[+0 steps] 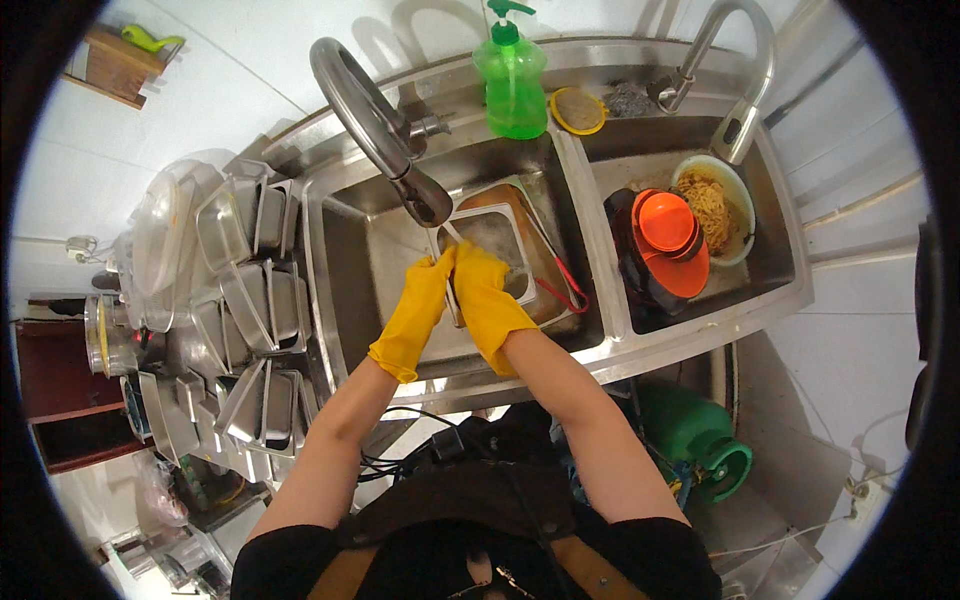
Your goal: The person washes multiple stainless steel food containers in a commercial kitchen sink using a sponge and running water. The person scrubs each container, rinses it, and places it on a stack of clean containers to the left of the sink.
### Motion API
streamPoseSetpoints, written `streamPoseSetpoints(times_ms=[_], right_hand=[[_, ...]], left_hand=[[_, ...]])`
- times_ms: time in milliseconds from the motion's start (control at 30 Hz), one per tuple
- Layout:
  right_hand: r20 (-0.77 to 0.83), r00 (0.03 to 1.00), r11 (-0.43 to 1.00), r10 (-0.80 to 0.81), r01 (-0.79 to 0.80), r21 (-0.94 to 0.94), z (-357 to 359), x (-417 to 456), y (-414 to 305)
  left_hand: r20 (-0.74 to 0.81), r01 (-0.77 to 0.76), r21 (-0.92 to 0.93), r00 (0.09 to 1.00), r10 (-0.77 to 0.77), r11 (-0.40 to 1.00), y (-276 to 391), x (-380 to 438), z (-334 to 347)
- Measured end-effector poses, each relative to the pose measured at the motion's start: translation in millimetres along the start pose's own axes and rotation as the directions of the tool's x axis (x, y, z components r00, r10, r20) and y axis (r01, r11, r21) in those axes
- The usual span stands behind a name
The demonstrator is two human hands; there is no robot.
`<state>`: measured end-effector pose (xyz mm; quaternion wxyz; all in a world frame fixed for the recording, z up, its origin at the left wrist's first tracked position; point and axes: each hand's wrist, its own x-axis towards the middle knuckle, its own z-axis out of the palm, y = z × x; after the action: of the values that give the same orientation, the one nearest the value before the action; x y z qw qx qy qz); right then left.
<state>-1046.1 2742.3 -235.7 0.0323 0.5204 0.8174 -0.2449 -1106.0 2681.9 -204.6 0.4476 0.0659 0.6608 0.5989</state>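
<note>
Both my hands wear yellow rubber gloves over the left basin (386, 255) of a steel double sink. My left hand (420, 304) is closed around a thin metal item (452, 304), seen edge-on, its kind unclear. Pressed close beside it, my right hand (480, 281) is blurred, and its fingertips and anything in them are hidden. Below lies a rectangular metal pan (523, 232) with a pale rim, on a brownish tray (551, 244). Red-handled tongs (571, 283) lean along that tray. A gooseneck faucet (424, 199) hangs just above my hands.
Stacked steel food pans (277, 307) crowd the left counter. A green soap pump bottle (514, 90), a round scrubber (577, 111) and steel wool (628, 100) sit behind. The right basin holds orange bowls (666, 221) and a noodle-filled bowl (742, 199). Beneath stands a green gas cylinder (682, 420).
</note>
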Motion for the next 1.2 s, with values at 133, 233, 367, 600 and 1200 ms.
streamPoseSetpoints(times_ms=[133,233,367,600,1200], right_hand=[[0.063,0.998,0.950,0.033,-0.050,0.308,-50,-2,11],[-0.165,0.982,0.905,-0.089,0.149,0.399,-48,-10,27],[-0.007,0.986,0.813,-0.168,0.142,0.565,-51,-28,24],[0.197,0.924,0.675,-0.327,0.083,0.733,-54,-29,25],[-0.399,0.902,0.916,-0.163,0.289,0.278,-50,-44,70]], left_hand=[[-0.039,0.106,0.281,0.994,-0.098,0.954,14,-9,-8],[-0.034,0.111,0.254,0.994,-0.106,0.961,18,-5,-6],[0.000,0.047,-0.046,0.999,-0.047,0.998,22,-10,12],[0.005,0.008,0.036,1.000,-0.008,0.999,15,-6,3],[-0.177,0.045,0.242,0.984,-0.001,0.969,41,-23,-1]])
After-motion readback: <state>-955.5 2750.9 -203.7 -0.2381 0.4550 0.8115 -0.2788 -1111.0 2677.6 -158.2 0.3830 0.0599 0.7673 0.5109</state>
